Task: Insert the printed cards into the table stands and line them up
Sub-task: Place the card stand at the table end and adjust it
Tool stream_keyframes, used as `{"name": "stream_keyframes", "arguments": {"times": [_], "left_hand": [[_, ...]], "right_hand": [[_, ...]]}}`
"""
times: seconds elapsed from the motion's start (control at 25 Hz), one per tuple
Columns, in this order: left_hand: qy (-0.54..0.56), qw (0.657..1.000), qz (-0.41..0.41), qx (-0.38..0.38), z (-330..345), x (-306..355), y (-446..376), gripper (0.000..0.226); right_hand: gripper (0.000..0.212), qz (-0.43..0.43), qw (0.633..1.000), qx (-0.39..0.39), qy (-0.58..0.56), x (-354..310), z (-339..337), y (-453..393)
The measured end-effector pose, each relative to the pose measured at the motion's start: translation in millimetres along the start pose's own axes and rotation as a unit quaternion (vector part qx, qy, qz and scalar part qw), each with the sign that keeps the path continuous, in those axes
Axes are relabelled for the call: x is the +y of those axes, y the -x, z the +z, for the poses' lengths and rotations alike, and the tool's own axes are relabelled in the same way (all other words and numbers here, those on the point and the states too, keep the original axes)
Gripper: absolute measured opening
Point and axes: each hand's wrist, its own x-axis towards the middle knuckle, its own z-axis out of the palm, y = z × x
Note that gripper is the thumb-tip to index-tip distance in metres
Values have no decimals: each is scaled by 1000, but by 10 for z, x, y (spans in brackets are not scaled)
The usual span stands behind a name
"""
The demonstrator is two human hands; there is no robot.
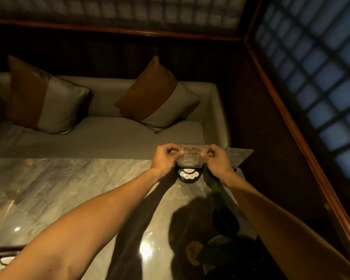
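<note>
A clear table stand [192, 157] with a printed card bearing dark characters and a number stands at the far edge of the marble table [59, 190]. Its black base [189, 174] carries a round panel of small buttons. My left hand [165, 158] pinches the stand's upper left edge, and my right hand [216, 158] pinches its upper right edge. A second clear stand with a pale card [238, 156] sits just right of it, partly hidden behind my right hand.
A cream sofa [109, 134] with two brown-and-cream cushions [45, 98] [158, 96] runs behind the table. Dark wood panelling and a lattice window [321, 77] close off the right side. A dark-rimmed object [2, 257] shows at the lower left corner.
</note>
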Motion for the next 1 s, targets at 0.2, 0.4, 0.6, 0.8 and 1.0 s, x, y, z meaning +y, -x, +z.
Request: {"name": "stream_keyframes", "arguments": {"times": [0.2,0.4,0.6,0.8,1.0], "left_hand": [[1,1000,-31,1,207,-180,-210,12],[3,999,-34,-15,303,-270,-296,12],[-19,999,-38,-23,301,-276,-266,21],[-68,997,-19,-38,60,-67,-86,34],[-105,992,-17,-71,-587,310,441,55]], "right_hand": [[27,17,1000,4,12,236,14,-210],[26,44,999,23,7,352,10,-293],[15,54,998,7,4,380,10,-273],[35,84,996,2,30,186,-62,-50],[43,15,992,21,120,-343,-142,361]]}}
